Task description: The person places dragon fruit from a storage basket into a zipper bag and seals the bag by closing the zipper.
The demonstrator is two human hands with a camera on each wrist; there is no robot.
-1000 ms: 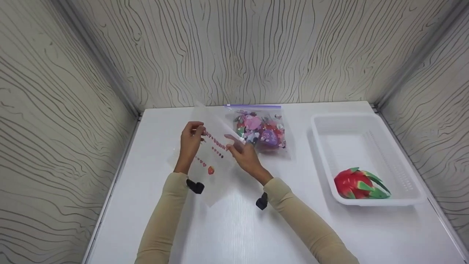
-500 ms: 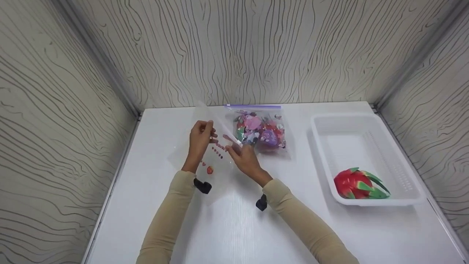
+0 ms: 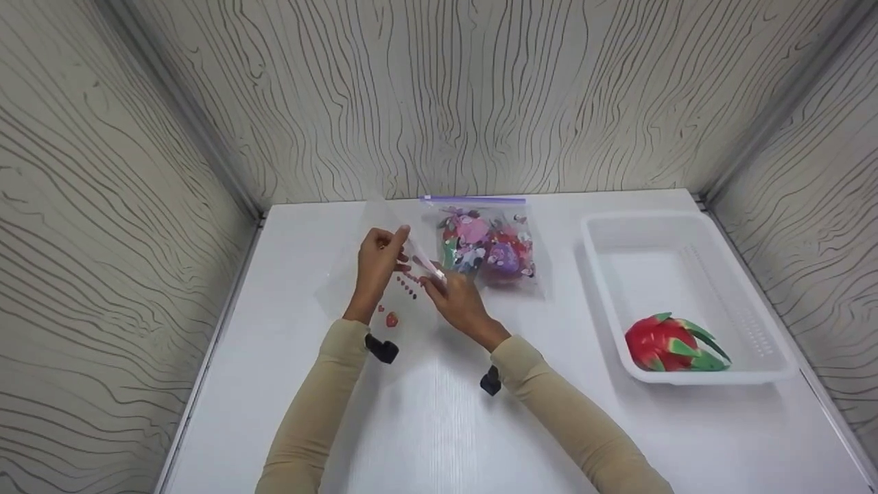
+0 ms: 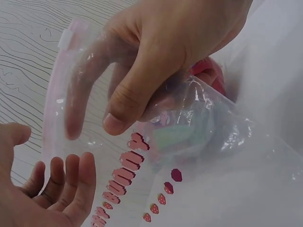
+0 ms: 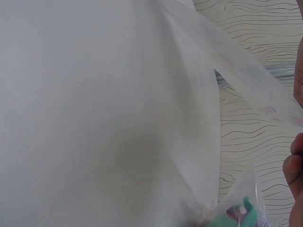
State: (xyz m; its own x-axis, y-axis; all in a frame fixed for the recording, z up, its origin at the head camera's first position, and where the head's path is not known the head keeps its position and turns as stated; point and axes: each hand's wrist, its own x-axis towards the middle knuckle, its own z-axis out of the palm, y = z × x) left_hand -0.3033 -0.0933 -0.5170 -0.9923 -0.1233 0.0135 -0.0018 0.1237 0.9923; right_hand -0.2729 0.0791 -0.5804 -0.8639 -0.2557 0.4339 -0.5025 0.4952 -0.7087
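Note:
A clear zip bag [image 3: 392,319] with pink lettering and strawberry prints is raised slantwise above the left part of the table. My right hand [image 3: 461,302] holds it near its mouth. In the left wrist view the right hand [image 4: 161,61] has its fingers behind the plastic and its thumb in front. The bag's pink zip strip [image 4: 51,109] and white slider [image 4: 65,40] run beside those fingers. My left hand [image 3: 377,264] is right at the bag's mouth. Its fingers [image 4: 71,184] are loosely bent, with the thumb apart from them.
Behind the right hand lies a purple-topped zip bag [image 3: 504,257] filled with colourful things. On the right, a white plastic basket [image 3: 598,288] holds a red and green dragon fruit [image 3: 662,343]. Patterned panels [image 3: 439,96] enclose the white table [image 3: 439,425].
My left hand has moved right along the bag, closer to the right hand, and now covers part of the lettering. The right hand has stayed nearly in place.

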